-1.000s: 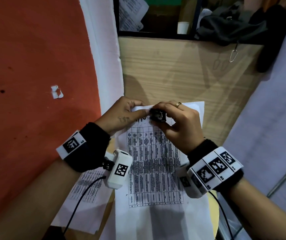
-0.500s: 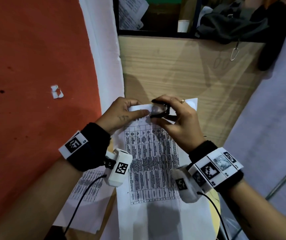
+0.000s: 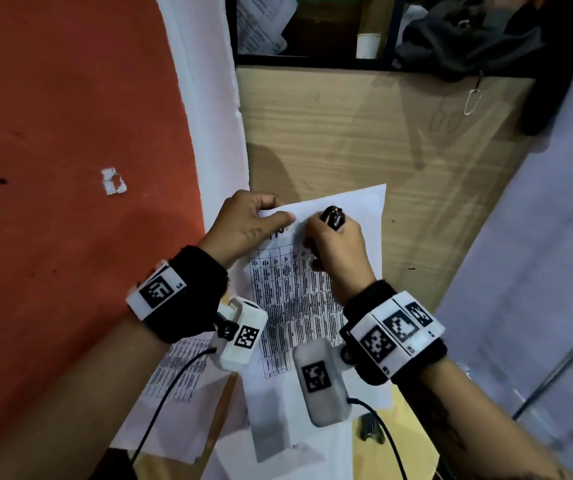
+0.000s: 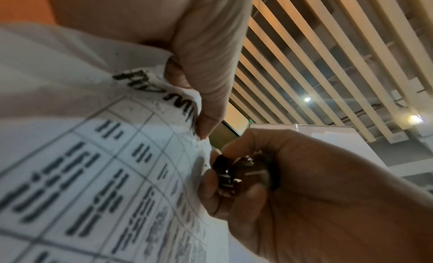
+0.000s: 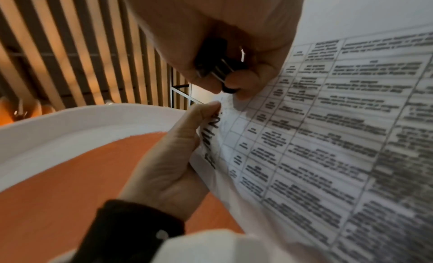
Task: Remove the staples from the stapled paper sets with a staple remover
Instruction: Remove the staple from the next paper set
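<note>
Left hand: the left hand (image 3: 243, 225) pinches the top left corner of the stapled paper set (image 3: 295, 299), thumb (image 4: 206, 85) lying along the printed face, fingers curled behind the sheet. The corner is lifted and bent slightly where it is held.
Right hand: the right hand (image 3: 338, 252) is clenched around the staple remover (image 3: 333, 216), which pokes out of the top of the fist, black with bright metal parts. In the wrist views the tool's tip sits right at the paper's top edge, just beside the left thumb tip.
Staple remover, detail: whether its claws are biting on a staple I cannot tell; the fingers (image 5: 236, 78) cover most of it and the views are blurred.
Paper set: white sheets printed with a ruled table and a dark handwritten line along the top. The upper end is held up off the desk (image 3: 364, 133) between both hands; the lower end trails down toward the person.
Other papers: more printed sheets (image 3: 177, 372) lie under the left forearm, partly over the desk edge.
Surroundings: wood-grain desk top; orange floor (image 3: 53, 168) to the left; a dark cloth bundle (image 3: 468, 39) and a white cup (image 3: 367, 46) at the far end.
Wrists: both carry black bands with marker-tagged camera units.
</note>
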`<action>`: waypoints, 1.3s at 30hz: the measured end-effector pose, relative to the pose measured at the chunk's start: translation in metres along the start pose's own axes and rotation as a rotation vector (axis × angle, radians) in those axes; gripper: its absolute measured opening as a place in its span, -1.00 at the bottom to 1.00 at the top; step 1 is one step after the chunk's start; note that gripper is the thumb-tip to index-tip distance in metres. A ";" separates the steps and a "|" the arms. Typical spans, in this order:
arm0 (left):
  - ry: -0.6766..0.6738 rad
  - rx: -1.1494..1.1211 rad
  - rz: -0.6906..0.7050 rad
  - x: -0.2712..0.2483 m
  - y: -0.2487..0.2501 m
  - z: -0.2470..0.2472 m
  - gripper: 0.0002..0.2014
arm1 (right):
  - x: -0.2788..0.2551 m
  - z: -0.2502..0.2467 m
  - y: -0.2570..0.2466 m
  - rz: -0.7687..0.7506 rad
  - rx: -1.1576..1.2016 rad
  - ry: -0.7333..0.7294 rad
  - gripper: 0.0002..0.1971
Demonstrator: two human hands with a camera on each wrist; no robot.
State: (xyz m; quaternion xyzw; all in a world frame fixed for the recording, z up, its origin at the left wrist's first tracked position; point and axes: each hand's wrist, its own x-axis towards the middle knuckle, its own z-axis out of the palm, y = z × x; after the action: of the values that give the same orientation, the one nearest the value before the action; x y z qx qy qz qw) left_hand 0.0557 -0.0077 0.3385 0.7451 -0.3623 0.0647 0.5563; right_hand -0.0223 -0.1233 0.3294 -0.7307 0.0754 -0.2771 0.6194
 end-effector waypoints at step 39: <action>0.086 -0.226 -0.212 -0.002 -0.007 0.014 -0.69 | 0.013 0.002 0.027 -0.966 -0.810 0.098 -0.76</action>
State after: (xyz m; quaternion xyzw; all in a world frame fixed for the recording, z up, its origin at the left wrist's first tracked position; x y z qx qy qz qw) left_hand 0.0542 -0.0179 0.3271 0.7086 -0.2623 -0.0038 0.6551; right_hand -0.0040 -0.1335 0.3076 -0.8453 -0.1359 -0.5080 0.0944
